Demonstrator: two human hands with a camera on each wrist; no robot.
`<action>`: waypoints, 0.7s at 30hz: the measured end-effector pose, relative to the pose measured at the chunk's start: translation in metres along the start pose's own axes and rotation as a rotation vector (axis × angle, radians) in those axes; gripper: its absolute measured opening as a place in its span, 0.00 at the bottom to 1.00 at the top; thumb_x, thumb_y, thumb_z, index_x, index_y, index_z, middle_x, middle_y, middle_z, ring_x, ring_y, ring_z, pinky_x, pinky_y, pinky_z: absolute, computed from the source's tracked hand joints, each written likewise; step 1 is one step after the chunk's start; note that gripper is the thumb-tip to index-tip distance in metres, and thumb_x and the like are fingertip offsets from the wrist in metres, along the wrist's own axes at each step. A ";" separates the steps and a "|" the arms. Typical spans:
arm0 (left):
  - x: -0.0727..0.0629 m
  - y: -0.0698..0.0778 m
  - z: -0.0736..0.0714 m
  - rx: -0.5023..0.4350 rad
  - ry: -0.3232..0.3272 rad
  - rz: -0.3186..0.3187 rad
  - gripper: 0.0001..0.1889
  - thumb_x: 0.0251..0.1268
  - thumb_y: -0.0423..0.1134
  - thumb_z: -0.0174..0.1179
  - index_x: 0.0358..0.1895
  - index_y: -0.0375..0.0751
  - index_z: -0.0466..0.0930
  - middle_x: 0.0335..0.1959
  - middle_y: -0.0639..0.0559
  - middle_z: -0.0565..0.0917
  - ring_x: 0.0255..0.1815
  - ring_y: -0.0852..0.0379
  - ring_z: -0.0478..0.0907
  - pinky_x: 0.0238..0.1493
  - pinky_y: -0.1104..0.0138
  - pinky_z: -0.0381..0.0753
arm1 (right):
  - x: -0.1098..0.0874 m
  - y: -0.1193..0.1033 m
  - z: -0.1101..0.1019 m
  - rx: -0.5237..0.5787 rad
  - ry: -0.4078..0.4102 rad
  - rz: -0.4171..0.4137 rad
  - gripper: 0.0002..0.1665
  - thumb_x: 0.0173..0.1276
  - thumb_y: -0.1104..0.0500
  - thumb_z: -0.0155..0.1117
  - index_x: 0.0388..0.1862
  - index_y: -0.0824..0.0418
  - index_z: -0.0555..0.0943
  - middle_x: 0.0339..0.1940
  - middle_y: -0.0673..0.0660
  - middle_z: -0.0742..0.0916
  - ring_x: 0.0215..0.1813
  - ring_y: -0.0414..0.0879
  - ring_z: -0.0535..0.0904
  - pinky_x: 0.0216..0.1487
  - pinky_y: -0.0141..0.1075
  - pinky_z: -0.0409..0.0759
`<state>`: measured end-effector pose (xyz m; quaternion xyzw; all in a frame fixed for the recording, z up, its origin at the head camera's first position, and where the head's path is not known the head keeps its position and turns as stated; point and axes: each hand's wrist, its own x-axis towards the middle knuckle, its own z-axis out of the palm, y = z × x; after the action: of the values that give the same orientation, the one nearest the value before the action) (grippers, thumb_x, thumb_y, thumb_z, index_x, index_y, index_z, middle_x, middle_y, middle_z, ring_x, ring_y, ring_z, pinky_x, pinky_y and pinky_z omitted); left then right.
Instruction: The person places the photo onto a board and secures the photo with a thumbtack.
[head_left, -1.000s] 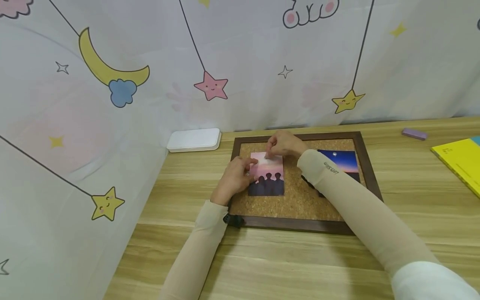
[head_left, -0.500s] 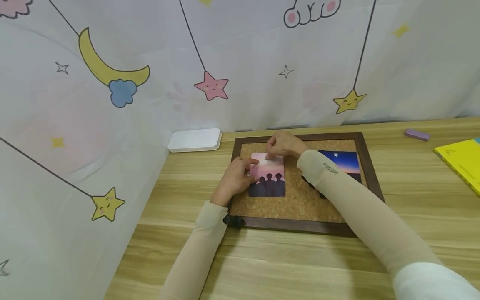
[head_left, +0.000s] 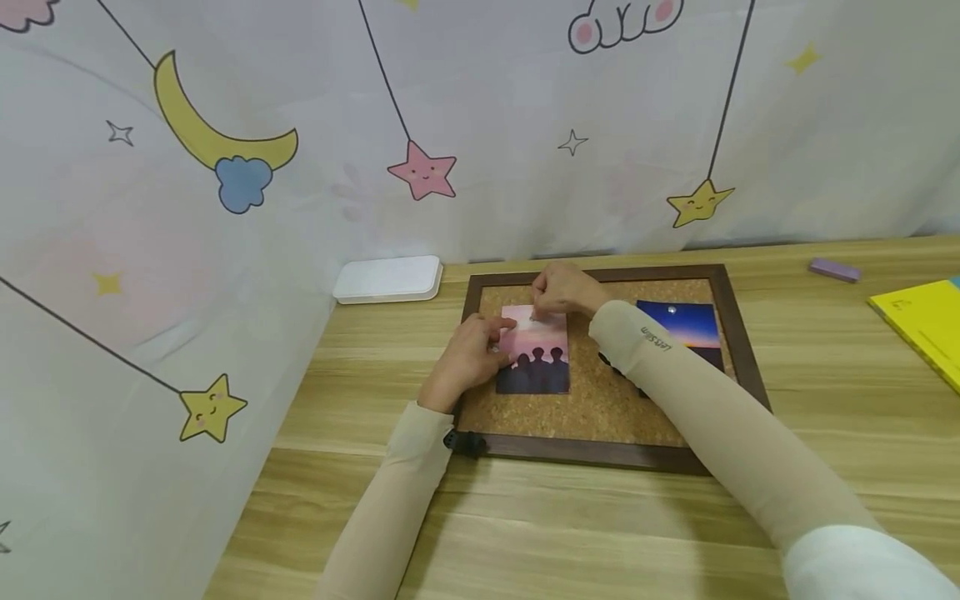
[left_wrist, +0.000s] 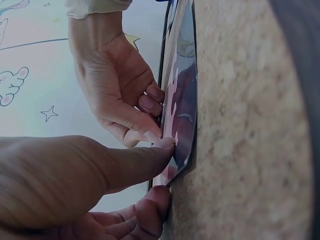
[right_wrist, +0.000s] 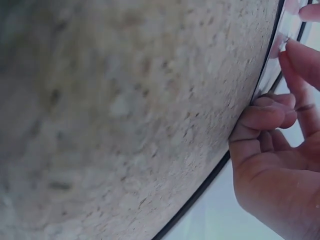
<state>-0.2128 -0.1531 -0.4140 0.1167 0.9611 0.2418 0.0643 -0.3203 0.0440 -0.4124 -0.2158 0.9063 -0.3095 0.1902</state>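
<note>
A pink photo (head_left: 534, 337) with dark figures lies on the cork board (head_left: 585, 417). On the photo's left side rests my left hand (head_left: 468, 354), its thumb and index finger pressing the print down. My right hand (head_left: 567, 289) is at the photo's top edge. Thumb and index finger there pinch a small pushpin (right_wrist: 284, 45) against the print, mostly hidden by the fingertips. In the left wrist view the photo (left_wrist: 187, 110) stands slightly off the cork along its near edge. To the right, a blue sunset photo (head_left: 686, 321) carries a silvery pushpin (head_left: 672, 310); my right sleeve covers part of it.
A dark wooden frame (head_left: 592, 451) edges the board on the wooden table (head_left: 570, 525). Behind it at the left sits a white case (head_left: 388, 279). A purple eraser-like block (head_left: 835, 269) and a yellow book (head_left: 922, 321) lie at the right. A printed curtain (head_left: 510, 108) hangs behind.
My right fingers have drawn lower and closer together at the photo's top. My left hand holds its place, and the photo has not visibly shifted.
</note>
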 end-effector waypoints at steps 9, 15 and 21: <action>0.000 -0.001 0.000 -0.001 0.005 -0.004 0.23 0.66 0.31 0.71 0.65 0.40 0.86 0.46 0.40 0.85 0.54 0.45 0.77 0.58 0.55 0.77 | 0.004 -0.005 -0.001 -0.071 -0.005 0.029 0.18 0.60 0.62 0.66 0.13 0.51 0.73 0.15 0.44 0.73 0.23 0.40 0.63 0.28 0.33 0.63; -0.002 -0.002 0.001 -0.004 0.002 -0.008 0.23 0.66 0.32 0.72 0.65 0.40 0.86 0.47 0.40 0.87 0.55 0.44 0.77 0.59 0.54 0.78 | -0.003 -0.008 0.003 -0.017 0.004 0.021 0.19 0.62 0.64 0.69 0.15 0.52 0.74 0.15 0.45 0.74 0.22 0.40 0.65 0.28 0.34 0.65; -0.003 -0.003 0.000 -0.011 -0.005 0.019 0.24 0.66 0.34 0.72 0.66 0.39 0.85 0.48 0.39 0.87 0.54 0.44 0.78 0.59 0.53 0.78 | -0.022 -0.011 0.003 -0.112 0.008 -0.052 0.05 0.68 0.63 0.64 0.32 0.59 0.84 0.29 0.53 0.83 0.31 0.45 0.72 0.35 0.37 0.71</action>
<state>-0.2102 -0.1562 -0.4155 0.1262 0.9585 0.2474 0.0648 -0.2976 0.0454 -0.4030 -0.2483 0.9172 -0.2638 0.1661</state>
